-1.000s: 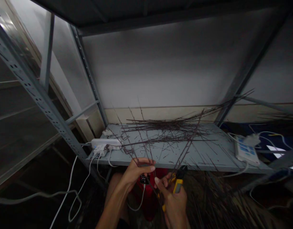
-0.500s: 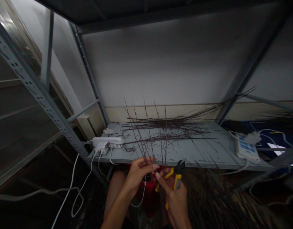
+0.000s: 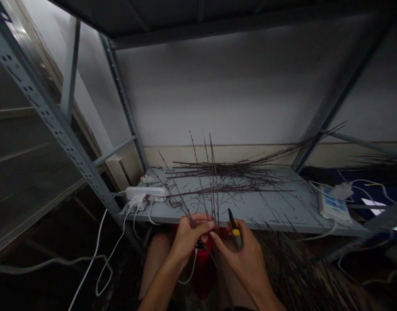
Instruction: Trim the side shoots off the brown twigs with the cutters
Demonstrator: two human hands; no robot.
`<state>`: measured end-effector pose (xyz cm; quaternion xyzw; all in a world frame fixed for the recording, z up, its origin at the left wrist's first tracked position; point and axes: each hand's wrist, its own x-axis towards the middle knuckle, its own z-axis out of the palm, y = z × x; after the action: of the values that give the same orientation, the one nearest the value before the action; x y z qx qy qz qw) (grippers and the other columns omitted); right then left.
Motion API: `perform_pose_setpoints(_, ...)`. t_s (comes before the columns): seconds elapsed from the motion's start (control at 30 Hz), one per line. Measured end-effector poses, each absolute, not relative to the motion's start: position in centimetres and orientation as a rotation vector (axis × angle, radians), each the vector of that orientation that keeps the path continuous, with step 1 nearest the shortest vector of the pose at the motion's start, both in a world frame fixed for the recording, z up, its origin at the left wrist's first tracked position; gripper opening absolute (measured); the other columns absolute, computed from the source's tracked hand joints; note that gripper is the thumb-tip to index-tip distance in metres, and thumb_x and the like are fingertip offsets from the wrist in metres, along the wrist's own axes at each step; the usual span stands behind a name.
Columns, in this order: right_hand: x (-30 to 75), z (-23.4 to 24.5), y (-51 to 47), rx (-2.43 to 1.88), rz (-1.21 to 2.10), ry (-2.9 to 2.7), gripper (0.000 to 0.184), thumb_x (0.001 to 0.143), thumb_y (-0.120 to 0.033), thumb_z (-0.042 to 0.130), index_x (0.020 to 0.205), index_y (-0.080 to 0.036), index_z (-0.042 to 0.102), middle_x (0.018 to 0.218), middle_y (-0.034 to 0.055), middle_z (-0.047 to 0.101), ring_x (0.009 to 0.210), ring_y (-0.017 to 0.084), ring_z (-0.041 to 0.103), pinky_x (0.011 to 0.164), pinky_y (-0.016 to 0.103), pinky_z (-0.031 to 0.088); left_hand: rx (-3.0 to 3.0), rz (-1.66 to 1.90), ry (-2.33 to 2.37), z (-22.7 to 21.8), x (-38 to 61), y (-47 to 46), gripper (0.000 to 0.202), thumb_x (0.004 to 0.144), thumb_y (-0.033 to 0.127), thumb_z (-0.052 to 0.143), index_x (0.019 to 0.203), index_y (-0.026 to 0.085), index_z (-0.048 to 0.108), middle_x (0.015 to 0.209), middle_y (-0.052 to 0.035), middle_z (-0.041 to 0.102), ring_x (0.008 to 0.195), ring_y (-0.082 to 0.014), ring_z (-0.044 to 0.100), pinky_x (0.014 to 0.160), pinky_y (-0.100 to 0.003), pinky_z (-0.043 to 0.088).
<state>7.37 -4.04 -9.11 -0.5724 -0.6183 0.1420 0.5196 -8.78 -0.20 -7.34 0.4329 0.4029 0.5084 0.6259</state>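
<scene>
Clenching a thin bunch of dark twigs point(image 3: 212, 181), the left hand point(image 3: 193, 235) holds them upright at the near edge of a grey steel shelf point(image 3: 302, 218), its fingers closed around the stems. Just to the right, the right hand point(image 3: 242, 255) grasps yellow-handled diagonal cutters point(image 3: 236, 231), their tips up and apart from the twigs. The step in hand appears to be bringing stems and cutters together; a cut would call for setting the blades on a stem. Farther along the shelf lie a loose pile of twigs point(image 3: 227, 172) and, to the left, a white power strip point(image 3: 146, 192).
</scene>
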Motion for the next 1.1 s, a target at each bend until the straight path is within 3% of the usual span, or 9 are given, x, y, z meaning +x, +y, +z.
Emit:
perform_pose_setpoints(0.13, 8.5, -6.8, -2.9, -1.303, 0.044, -1.690, 0.034, 0.090, -0.042, 0.067, 0.113, -0.021, 0.052, 0.099, 0.0071, 0.060, 0.092, 0.025, 0.062, 0.081, 0.037, 0.053, 0.997, 1.206, 0.932, -6.5, -8.1, -0.1, 0.028, 0.074, 0.030, 0.084, 0.093, 0.010, 0.078, 0.071, -0.0039, 0.074, 0.045, -0.0045, 0.050, 0.045, -0.016, 0.038)
perform_pose_setpoints(0.3, 9.6, -5.4, -1.9, -1.340, -0.171, -1.873, 0.035, 0.091, -0.045, 0.064, 0.111, -0.019, 0.052, 0.099, 0.0096, 0.057, 0.092, 0.028, 0.059, 0.082, 0.042, 0.052, 0.993, 1.263, 0.923, -6.4, -7.7, 0.1, 0.027, 0.076, 0.029, 0.082, 0.095, 0.009, 0.077, 0.064, -0.0025, 0.072, 0.045, -0.0051, 0.051, 0.045, -0.016, 0.038)
perform_pose_setpoints(0.5, 11.6, -4.8, -0.5, -1.297, -0.265, -2.088, 0.058, 0.083, -0.066, 0.066, 0.112, -0.017, 0.052, 0.098, 0.0104, 0.057, 0.089, 0.029, 0.059, 0.077, 0.041, 0.052, 1.004, 1.262, 0.856, -6.3, -7.7, 0.3, 0.028, 0.077, 0.029, 0.081, 0.095, 0.009, 0.076, 0.077, -0.0096, 0.079, 0.046, -0.0053, 0.052, 0.044, -0.016, 0.038)
perform_pose_setpoints(0.83, 14.2, -3.8, 1.1, -1.180, -0.498, -2.300, 0.072, 0.078, -0.072, 0.064, 0.120, -0.014, 0.054, 0.107, 0.0154, 0.059, 0.093, 0.032, 0.057, 0.078, 0.044, 0.049, 1.001, 1.179, 0.858, -5.5, -7.8, 0.0, 0.031, 0.075, 0.033, 0.082, 0.093, 0.010, 0.076, 0.077, -0.0107, 0.080, 0.043, -0.0049, 0.051, 0.041, -0.016, 0.034)
perform_pose_setpoints(1.0, 14.9, -4.0, 1.8, -1.136, -0.636, -2.349, 0.058, 0.085, -0.056, 0.069, 0.122, -0.013, 0.055, 0.109, 0.0157, 0.062, 0.097, 0.034, 0.056, 0.081, 0.046, 0.046, 0.997, 1.178, 0.827, -5.4, -7.6, 0.0, 0.027, 0.075, 0.031, 0.081, 0.089, 0.009, 0.076, 0.074, -0.0098, 0.079, 0.041, -0.0044, 0.048, 0.040, -0.016, 0.032)
perform_pose_setpoints(1.1, 15.2, -5.0, 2.3, -1.145, -0.608, -2.339, 0.022, 0.093, -0.033, 0.066, 0.106, -0.017, 0.059, 0.096, 0.0100, 0.064, 0.087, 0.029, 0.059, 0.075, 0.040, 0.046, 1.028, 1.158, 0.860, -5.4, -7.5, 0.1, 0.029, 0.074, 0.033, 0.082, 0.090, 0.009, 0.076, 0.074, -0.0105, 0.078, 0.041, -0.0047, 0.047, 0.039, -0.017, 0.029)
